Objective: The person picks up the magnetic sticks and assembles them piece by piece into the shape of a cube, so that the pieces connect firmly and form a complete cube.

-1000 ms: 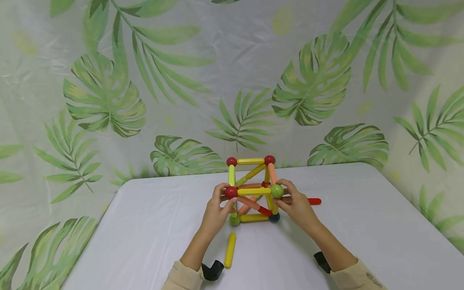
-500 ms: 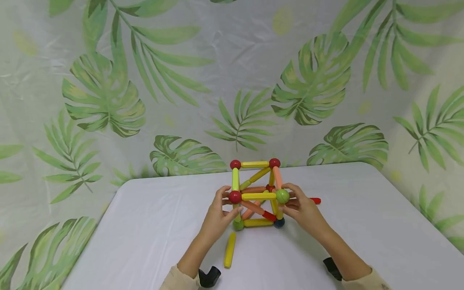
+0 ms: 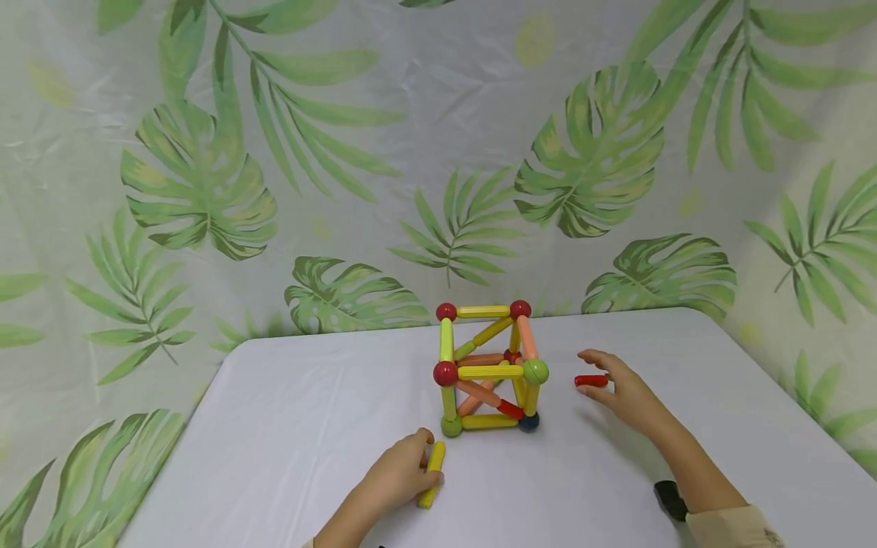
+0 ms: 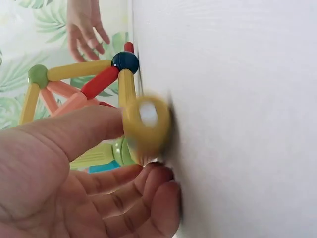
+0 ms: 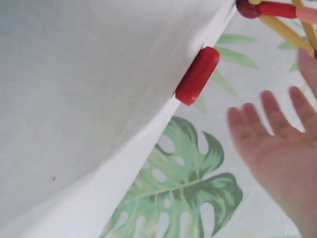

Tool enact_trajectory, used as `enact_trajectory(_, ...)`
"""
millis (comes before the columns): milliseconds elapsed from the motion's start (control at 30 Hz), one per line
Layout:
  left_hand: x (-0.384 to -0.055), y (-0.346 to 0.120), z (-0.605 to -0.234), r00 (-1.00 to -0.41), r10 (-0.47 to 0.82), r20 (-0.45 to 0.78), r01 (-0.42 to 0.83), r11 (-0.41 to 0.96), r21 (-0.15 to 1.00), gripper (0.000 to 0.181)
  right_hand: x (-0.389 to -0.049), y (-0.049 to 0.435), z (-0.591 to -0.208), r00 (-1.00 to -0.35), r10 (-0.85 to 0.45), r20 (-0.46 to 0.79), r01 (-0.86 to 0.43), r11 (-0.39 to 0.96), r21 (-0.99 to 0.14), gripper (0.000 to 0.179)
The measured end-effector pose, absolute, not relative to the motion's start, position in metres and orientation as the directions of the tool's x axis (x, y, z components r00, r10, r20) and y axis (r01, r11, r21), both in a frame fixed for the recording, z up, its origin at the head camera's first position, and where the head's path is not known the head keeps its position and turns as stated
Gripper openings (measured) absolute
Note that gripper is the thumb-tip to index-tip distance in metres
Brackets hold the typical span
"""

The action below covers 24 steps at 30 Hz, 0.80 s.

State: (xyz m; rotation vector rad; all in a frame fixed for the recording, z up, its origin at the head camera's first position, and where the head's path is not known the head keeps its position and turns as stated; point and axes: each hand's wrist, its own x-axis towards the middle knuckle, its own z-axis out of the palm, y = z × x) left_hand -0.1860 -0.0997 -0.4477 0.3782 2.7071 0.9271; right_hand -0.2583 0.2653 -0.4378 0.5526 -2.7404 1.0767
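A cube-like frame point(image 3: 489, 372) of coloured magnetic rods and balls stands on the table, touched by neither hand. Just in front of it, my left hand point(image 3: 400, 473) pinches a yellow rod point(image 3: 436, 455) with thumb and curled fingers. The left wrist view shows that rod end-on and blurred, a yellow rod end point(image 4: 148, 124) by the thumb. My right hand point(image 3: 629, 392) reaches round a short red rod point(image 3: 591, 380) on the table, right of the frame. In the right wrist view its fingers point(image 5: 272, 116) are spread, apart from the red rod.
A white-covered table point(image 3: 308, 426) carries everything. Behind it hangs a leaf-printed cloth point(image 3: 342, 190). Dark blue ball point(image 3: 528, 422) and green ball point(image 3: 451, 425) form the frame's near bottom corners.
Both hands have let go of the frame, which shifted slightly right earlier. My left hand came down toward me to the yellow rod; my right moved right to the red rod.
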Motion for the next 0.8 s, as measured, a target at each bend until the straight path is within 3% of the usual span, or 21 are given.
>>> enact_trajectory(167, -0.183, -0.101, -0.443, -0.93, 0.335, -0.151, 0.191, 0.791, 0.581, 0.037, -0.272, 0.275, -0.447, -0.943, -0.304, 0.138, -0.324, 0.731, -0.601, 0.055)
enact_trajectory(367, -0.189, -0.117, -0.436, -0.94, 0.318, -0.126, 0.184, 0.782, 0.595, 0.045, -0.277, 0.278, -0.457, -0.938, -0.334, 0.09, -0.33, 0.784, -0.526, 0.04)
enact_trajectory(600, -0.2, -0.14, -0.43, -0.955, 0.296, 0.021, 0.235, 0.71, 0.664, 0.046, -0.272, 0.269, -0.454, -0.94, -0.335, 0.068, -0.332, 0.845, -0.419, 0.032)
enact_trajectory(800, -0.203, -0.149, -0.424, -0.967, 0.205, 0.153, 0.251, 0.654, 0.714, 0.048, -0.27, 0.265, -0.449, -0.944, -0.324, 0.056, -0.315, 0.841, -0.441, 0.027)
